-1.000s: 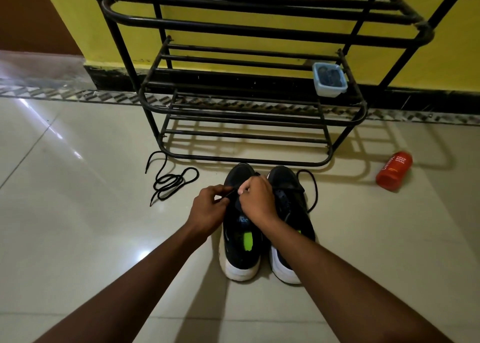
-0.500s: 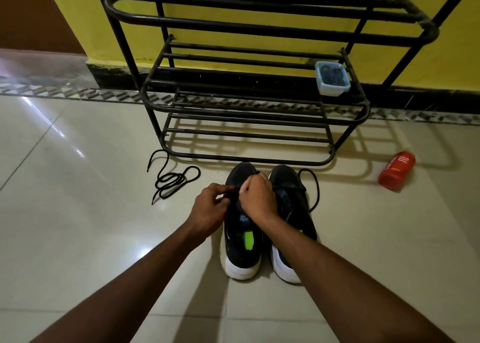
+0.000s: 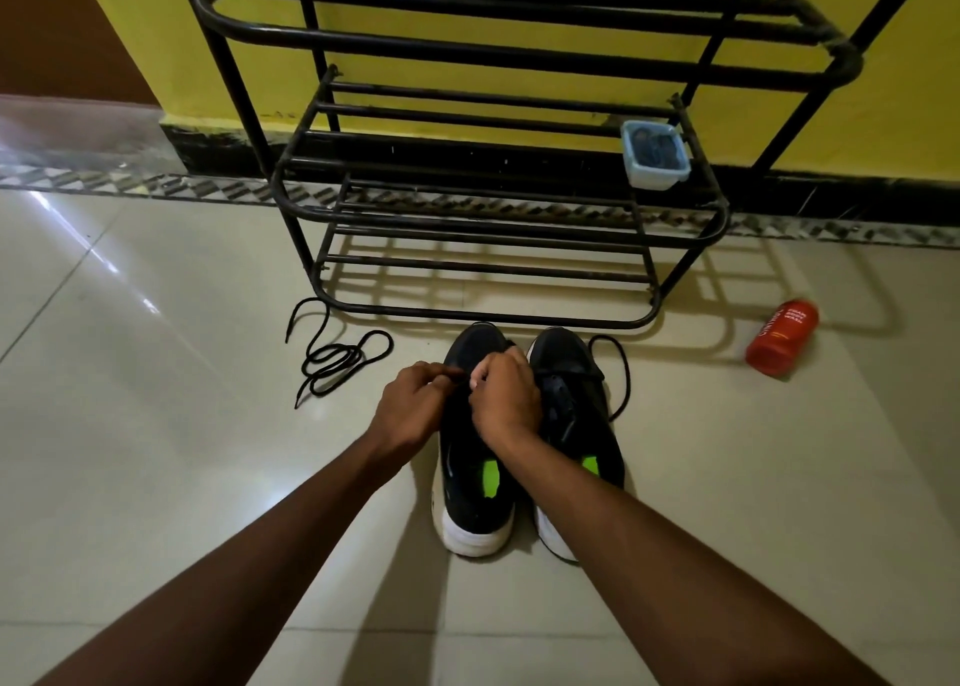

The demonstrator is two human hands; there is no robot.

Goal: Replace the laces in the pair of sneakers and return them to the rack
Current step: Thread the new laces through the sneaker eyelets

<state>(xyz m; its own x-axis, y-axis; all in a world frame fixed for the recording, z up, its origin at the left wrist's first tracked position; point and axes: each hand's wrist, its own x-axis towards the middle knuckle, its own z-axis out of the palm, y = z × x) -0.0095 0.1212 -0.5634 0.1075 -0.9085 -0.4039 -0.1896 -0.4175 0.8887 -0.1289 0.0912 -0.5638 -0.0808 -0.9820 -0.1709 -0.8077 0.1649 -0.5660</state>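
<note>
Two black sneakers with white soles stand side by side on the floor, toes toward the black metal shoe rack (image 3: pixel 498 316). My left hand (image 3: pixel 410 407) and my right hand (image 3: pixel 506 399) meet over the left sneaker (image 3: pixel 475 493), each pinching a black lace (image 3: pixel 464 372) at its eyelets. The right sneaker (image 3: pixel 576 410) has a black lace looping out on its right side. A loose black lace (image 3: pixel 332 358) lies coiled on the floor to the left.
A small pale blue container (image 3: pixel 655 154) with dark contents sits on the rack's middle shelf at the right. An orange bottle (image 3: pixel 781 337) lies on the tile floor at the right. A yellow wall stands behind the rack.
Both hands stay over the left sneaker; my fingers have shifted slightly on the lace. The view has drifted a little.
</note>
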